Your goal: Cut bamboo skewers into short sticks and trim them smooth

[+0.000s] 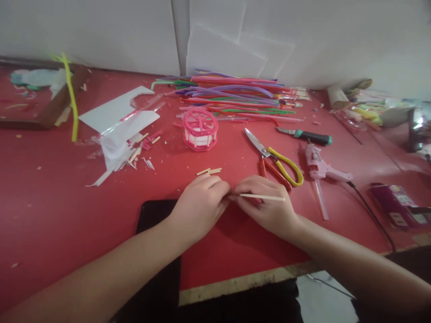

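Note:
My right hand (264,204) is closed in a pinch on a thin wooden stick (266,197), whose free end points right across the fingers. Fingertip to fingertip with it, my left hand (202,204) is closed too; what lies between its fingers is hidden. Just beyond the left hand are several short wooden stick pieces (209,171). Farther back stands a small round pink frame (200,130) with a spoked top, pale posts and a white band inside. Scissors (269,157) with one yellow and one red handle lie beyond my right hand.
Pipe cleaners (232,96) in many colours are heaped by the wall. At right lie a utility knife (305,136), a pink glue gun (319,166) with its cord, and a purple box (399,204). White paper (117,116) and scraps are at left; a black flat object (156,215) lies beneath my left arm.

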`<action>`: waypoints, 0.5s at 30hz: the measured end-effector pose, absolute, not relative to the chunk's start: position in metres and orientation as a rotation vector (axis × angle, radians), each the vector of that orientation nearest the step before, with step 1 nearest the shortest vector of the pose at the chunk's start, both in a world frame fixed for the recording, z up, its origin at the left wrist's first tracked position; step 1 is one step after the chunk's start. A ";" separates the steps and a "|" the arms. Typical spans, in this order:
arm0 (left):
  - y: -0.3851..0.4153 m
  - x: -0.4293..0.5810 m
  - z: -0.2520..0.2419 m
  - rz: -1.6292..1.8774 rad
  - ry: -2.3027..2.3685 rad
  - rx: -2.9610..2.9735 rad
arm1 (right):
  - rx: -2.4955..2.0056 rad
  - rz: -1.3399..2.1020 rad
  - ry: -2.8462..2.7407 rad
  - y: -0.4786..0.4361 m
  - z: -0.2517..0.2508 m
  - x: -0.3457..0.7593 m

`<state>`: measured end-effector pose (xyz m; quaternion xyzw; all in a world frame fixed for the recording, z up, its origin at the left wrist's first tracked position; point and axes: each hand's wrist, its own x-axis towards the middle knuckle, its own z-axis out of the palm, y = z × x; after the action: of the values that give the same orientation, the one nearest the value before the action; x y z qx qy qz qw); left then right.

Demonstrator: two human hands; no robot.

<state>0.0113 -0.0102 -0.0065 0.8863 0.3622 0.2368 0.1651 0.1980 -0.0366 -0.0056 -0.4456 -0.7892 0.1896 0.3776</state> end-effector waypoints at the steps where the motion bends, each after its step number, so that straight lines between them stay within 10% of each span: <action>1: -0.010 0.012 -0.006 0.678 1.021 2.494 | -1.132 0.464 -2.017 -0.036 -0.005 0.199; 15: -0.007 0.011 0.002 0.603 0.965 2.142 | -1.098 0.633 -2.117 -0.038 -0.003 0.208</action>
<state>0.0107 -0.0070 0.0016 0.8271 0.3726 0.2329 0.3505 0.2079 -0.0382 -0.0025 -0.4199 -0.8098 0.2420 0.3307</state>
